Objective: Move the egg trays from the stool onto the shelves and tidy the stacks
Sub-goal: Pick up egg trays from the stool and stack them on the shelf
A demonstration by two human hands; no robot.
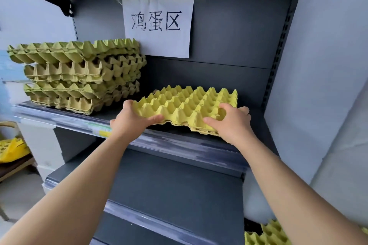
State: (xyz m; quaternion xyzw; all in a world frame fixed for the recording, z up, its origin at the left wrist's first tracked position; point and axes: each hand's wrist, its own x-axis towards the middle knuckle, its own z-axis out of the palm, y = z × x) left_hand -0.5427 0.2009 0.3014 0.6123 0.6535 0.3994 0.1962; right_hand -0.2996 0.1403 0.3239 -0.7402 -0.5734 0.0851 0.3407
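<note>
Two hands clamp one yellow-green moulded-pulp egg tray point(185, 105) over the dark grey metal shelf point(179, 146), centre frame: left hand point(129, 123) curled on its 8 o'clock corner, right hand point(233, 123) on its 4 o'clock edge. Stack of matching trays point(79, 75) at 9 o'clock, apart. White paper sign point(158, 26) at 12 o'clock.

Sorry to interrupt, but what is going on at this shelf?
A person grips a yellow egg tray with the left hand and right hand at its near corners, at the right side of the upper shelf. A somewhat uneven stack of trays stands at that shelf's left end. More trays show at the lower right.
</note>
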